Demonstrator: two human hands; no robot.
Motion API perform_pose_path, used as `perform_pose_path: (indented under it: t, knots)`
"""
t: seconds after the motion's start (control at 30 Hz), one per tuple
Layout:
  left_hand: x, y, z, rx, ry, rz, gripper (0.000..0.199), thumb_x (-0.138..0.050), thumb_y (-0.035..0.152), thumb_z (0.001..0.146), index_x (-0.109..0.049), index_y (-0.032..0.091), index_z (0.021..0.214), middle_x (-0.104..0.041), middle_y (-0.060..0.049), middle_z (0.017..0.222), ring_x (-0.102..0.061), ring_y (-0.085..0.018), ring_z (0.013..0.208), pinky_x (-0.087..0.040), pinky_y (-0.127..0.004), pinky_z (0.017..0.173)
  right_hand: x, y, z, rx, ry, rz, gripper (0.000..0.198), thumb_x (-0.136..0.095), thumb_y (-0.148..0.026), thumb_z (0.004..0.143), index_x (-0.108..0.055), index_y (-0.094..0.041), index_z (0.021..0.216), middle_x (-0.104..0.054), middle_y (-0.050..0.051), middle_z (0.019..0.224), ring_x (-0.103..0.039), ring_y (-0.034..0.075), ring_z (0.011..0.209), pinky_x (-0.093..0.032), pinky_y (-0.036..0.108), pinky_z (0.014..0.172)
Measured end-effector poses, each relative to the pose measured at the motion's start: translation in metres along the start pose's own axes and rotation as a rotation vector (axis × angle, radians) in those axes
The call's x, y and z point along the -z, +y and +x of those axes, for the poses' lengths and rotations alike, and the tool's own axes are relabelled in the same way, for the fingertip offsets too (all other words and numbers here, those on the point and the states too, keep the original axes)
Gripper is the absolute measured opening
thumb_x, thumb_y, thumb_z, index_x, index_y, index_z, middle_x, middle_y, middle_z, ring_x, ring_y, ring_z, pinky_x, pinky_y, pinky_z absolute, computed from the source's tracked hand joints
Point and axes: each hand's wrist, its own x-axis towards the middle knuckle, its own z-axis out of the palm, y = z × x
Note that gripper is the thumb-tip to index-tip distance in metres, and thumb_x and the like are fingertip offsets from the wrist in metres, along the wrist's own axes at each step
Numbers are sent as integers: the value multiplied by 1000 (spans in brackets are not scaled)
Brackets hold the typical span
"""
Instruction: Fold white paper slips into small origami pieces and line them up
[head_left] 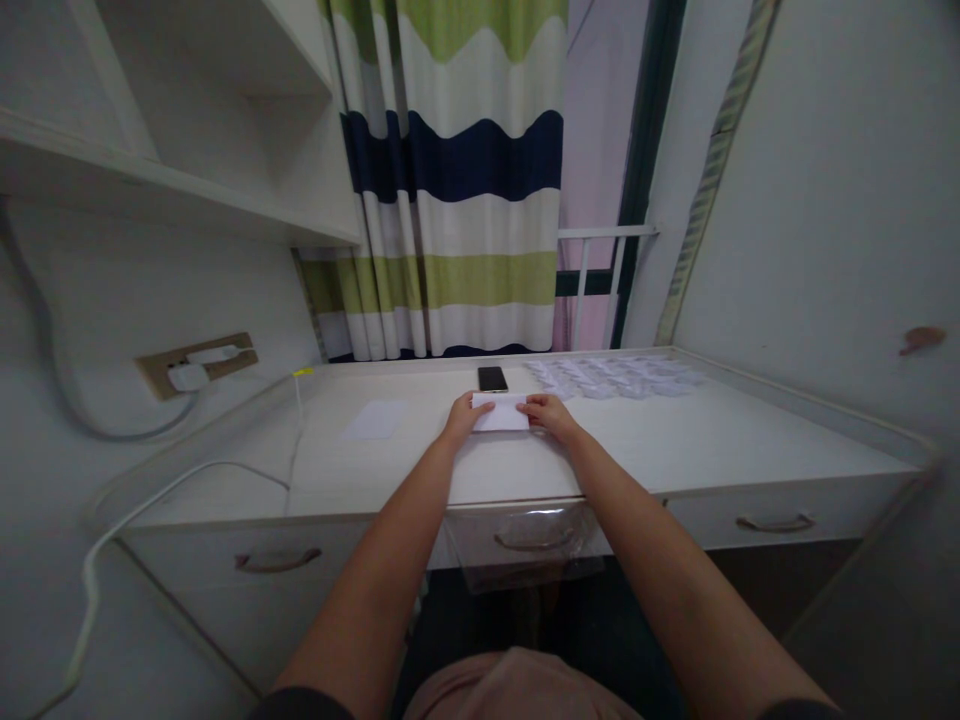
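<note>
Between my hands, just above the white desktop (405, 470), is a small white sheet of paper (501, 413), roughly rectangular and maybe folded. My left hand (463, 414) pinches its left end, thumb on top. At the right end my right hand (550, 412) grips it the same way, fingers partly hidden behind. A black phone (492, 379) lies flat right beyond the paper. To the left a flat stack or sheet of white paper (376, 419) rests on the desk. Several folded white paper pieces (615, 376) lie in rows at the back right.
A white cable (217, 464) runs over the desk's left side, near a wall socket with plugs (196, 366). Shelves (225, 130) overhang the left. A striped curtain (487, 220) hangs behind the desk. Clear plastic (525, 545) covers the middle drawer front.
</note>
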Motion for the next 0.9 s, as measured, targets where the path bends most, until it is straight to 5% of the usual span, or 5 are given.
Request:
perform_pose_path:
  t: [0.63, 0.9]
  knots:
    - [0, -1, 0, 56, 1, 24, 28, -76, 27, 49, -63, 12, 67, -63, -3, 60, -56, -15, 61, -42, -25, 59, 1, 1, 2, 1, 1, -12, 29, -77, -31, 45, -53, -15, 51, -53, -2, 52, -51, 9, 51, -44, 22, 53]
    - [-2, -5, 2, 157, -86, -169, 37, -75, 35, 51, -64, 10, 77, -65, -6, 66, -57, -15, 59, -43, -26, 57, 4, 4, 5, 29, -43, -30, 30, -76, -33, 46, -52, -15, 50, -49, -4, 49, -47, 7, 47, -41, 20, 49]
